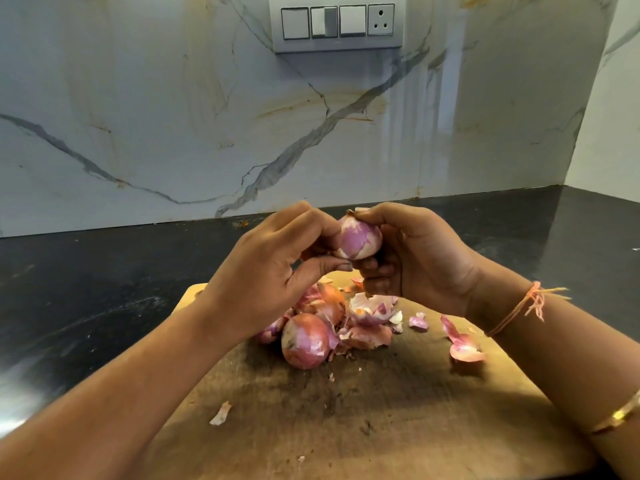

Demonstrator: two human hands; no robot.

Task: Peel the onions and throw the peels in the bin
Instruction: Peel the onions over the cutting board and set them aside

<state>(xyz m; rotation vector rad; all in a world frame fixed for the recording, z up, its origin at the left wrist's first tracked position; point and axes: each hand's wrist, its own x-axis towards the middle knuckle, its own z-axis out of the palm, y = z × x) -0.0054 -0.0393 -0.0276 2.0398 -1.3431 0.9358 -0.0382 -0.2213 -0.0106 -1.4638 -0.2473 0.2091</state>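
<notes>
- The right grip (415,258) is curled round a partly peeled onion (360,239), holding it in the air above the far end of the board (398,410).
- The left grip (263,268) pinches the onion's lower left edge between thumb and fingertips, with the other fingers bent.
- Three more onions (304,341) lie together on the board, below the left grip.
- Peels (370,317) are heaped just right of them. One peel (464,348) lies further right and a scrap (220,414) lies nearer the front.
- The board rests on a dark desk (86,289) against a marble wall (173,116).
</notes>
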